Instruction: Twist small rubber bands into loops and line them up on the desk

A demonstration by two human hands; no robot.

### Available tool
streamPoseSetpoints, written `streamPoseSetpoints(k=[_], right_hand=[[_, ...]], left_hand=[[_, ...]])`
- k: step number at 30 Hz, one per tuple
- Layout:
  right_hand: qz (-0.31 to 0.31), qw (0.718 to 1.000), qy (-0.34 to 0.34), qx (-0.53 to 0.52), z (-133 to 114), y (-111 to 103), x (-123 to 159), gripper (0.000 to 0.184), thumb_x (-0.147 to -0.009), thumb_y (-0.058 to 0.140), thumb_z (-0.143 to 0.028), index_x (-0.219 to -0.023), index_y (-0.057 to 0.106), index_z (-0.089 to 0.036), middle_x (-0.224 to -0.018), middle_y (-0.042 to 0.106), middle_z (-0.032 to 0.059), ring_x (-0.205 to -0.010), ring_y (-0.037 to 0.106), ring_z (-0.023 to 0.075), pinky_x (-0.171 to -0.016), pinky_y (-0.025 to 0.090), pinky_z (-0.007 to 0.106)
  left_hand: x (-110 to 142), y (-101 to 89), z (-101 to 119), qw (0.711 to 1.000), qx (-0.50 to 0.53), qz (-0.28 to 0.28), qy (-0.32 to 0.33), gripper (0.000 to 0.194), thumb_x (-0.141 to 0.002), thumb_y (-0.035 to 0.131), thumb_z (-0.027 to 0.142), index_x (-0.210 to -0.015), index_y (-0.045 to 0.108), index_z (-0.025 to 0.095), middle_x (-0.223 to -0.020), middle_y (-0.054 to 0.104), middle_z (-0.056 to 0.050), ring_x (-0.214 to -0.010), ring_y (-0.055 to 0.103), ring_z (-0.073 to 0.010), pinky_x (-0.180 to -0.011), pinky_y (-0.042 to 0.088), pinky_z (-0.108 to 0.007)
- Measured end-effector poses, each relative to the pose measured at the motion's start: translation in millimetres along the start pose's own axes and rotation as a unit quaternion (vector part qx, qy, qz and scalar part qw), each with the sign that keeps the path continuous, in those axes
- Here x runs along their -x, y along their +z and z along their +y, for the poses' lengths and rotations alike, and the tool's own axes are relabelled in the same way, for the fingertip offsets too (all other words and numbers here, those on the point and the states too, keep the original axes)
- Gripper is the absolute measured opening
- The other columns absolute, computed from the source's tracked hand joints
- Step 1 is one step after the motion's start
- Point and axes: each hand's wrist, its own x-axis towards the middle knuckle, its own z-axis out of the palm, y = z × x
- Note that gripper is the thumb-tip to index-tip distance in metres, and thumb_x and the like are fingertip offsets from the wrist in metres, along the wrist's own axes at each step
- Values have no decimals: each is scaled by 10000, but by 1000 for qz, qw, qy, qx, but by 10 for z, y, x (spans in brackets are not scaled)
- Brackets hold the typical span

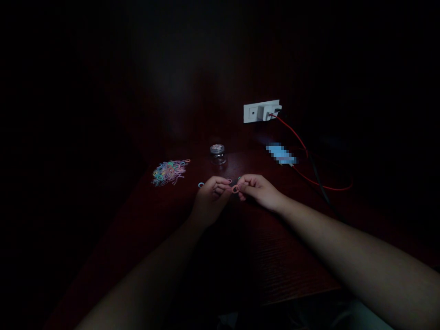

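Between my two hands is a small orange-pink hair tie (235,189), a ring standing with its hole toward me. My right hand (258,188) pinches its right side between thumb and fingers. The thumb and fingertips of my left hand (213,197) close on its left side. A pink hair tie (229,181) shows at the left fingertips; whether it is held or lies behind them I cannot tell. Just left of my left hand lies a light-blue hair tie (201,184). A bit of green shows behind the right fingers, too small to make out.
A tangled pile of pastel hair ties (170,172) lies at the left on the dark red table (288,256). Behind my hands stands a clear lidded jar (217,153). At the right, a blurred-out phone-like device (281,153) joins a red cable (323,187) near the wall socket (252,112).
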Motion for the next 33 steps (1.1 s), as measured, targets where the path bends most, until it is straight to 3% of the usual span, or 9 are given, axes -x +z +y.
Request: streamPoseSetpoints(k=[12, 16, 18, 20, 22, 28, 31, 33], right_hand=[[1, 999, -8, 31, -12, -8, 5, 267, -773, 638, -416, -768, 603, -151, -607, 606, -10, -542, 532, 98, -563, 420, 240], [51, 989, -19, 135, 12, -171, -51, 238, -797, 582, -396, -751, 588, -162, -625, 599, -4, -543, 521, 107, -533, 401, 237], [142, 959, -32, 243, 50, -335, -101, 213, -785, 588, -363, -706, 572, -166, -641, 597, -1, -542, 494, 101, -514, 368, 227], [201, 934, 19, 295, 101, -502, -151, 226, -791, 578, -373, -695, 560, -169, -611, 586, -3, -524, 483, 104, -507, 361, 228], [218, 913, 76, 337, 155, -624, -189, 229, -793, 578, -375, -697, 568, -167, -631, 613, 12, -538, 506, 111, -516, 369, 230], [204, 849, 100, 476, 222, -643, -236, 243, -806, 570, -407, -772, 660, -184, -732, 675, 40, -648, 577, 147, -591, 390, 251], [207, 819, 117, 522, 202, -617, -247, 268, -818, 560, -432, -792, 671, -190, -778, 686, 60, -692, 599, 169, -621, 407, 268], [204, 808, 121, 539, 181, -615, -250, 269, -840, 534, -419, -821, 670, -189, -828, 689, 74, -741, 615, 182, -656, 427, 275]], left_hand=[[-13, -16, 16, 999, -36, 16, 7, 165, -763, 630, 217, -914, 596, 162, -760, 633, -3, -640, 563, -83, -557, 435, -175], [-20, -21, -21, 999, -34, 30, 9, 171, -772, 625, 226, -931, 609, 168, -757, 617, 4, -606, 526, -69, -538, 410, -165], [-21, -23, -39, 999, -34, 34, 8, 173, -781, 622, 238, -939, 614, 168, -752, 603, 8, -587, 503, -60, -525, 392, -159], [-19, -25, -46, 999, -34, 31, 1, 177, -790, 617, 248, -946, 613, 165, -747, 590, 10, -579, 488, -57, -520, 382, -157], [-19, -26, -46, 999, -36, 26, -11, 183, -789, 619, 252, -948, 608, 162, -748, 586, 11, -583, 489, -58, -525, 383, -159], [-43, -41, -66, 993, -111, 4, -29, 167, -816, 571, 260, -951, 608, 169, -816, 627, -13, -677, 558, -98, -595, 437, -200], [-52, -85, -90, 976, -217, 11, 3, 188, -828, 544, 252, -989, 621, 193, -977, 652, -40, -857, 604, -150, -746, 487, -266], [-48, -122, -104, 949, -314, 15, 29, 252, -831, 544, 268, -1064, 616, 207, -1125, 631, -53, -1023, 581, -187, -905, 465, -327]])
